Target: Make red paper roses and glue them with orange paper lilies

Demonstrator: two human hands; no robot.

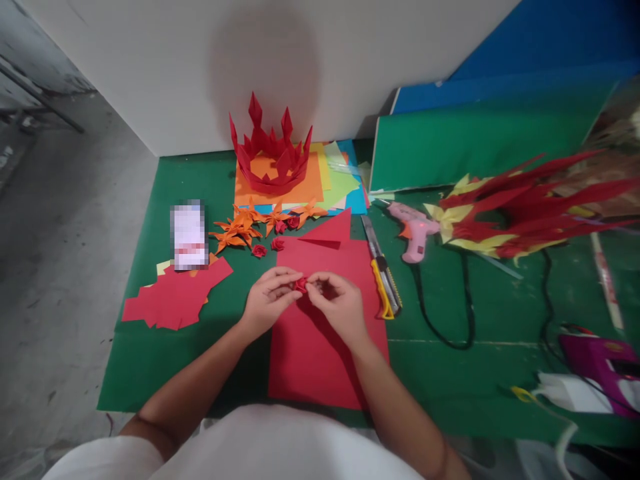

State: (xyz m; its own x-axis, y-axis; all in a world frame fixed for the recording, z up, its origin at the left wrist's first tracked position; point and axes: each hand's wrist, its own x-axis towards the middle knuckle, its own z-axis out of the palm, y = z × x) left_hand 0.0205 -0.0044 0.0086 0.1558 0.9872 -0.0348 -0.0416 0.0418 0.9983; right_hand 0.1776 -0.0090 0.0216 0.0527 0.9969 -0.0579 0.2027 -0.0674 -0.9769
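Note:
Between my two hands is a small red paper rose [301,285], held above a red paper sheet [330,353]. My left hand [270,300] pinches its left side, and my right hand [340,303] grips its right side with thumb and forefinger. Just behind the hands lie more red paper roses [259,251] and several orange paper flowers [245,223]. A folded red paper piece [333,231] rests on the sheet's far edge. To the right of my right hand is a yellow utility knife [383,277].
A red paper crown [275,173] stands on coloured sheets at the back. Red paper squares [180,297] and a phone [189,235] are at left. A pink glue gun [414,230] with a black cord lies right, near red-and-yellow paper shapes [530,207]. Green boards [480,147] lean behind.

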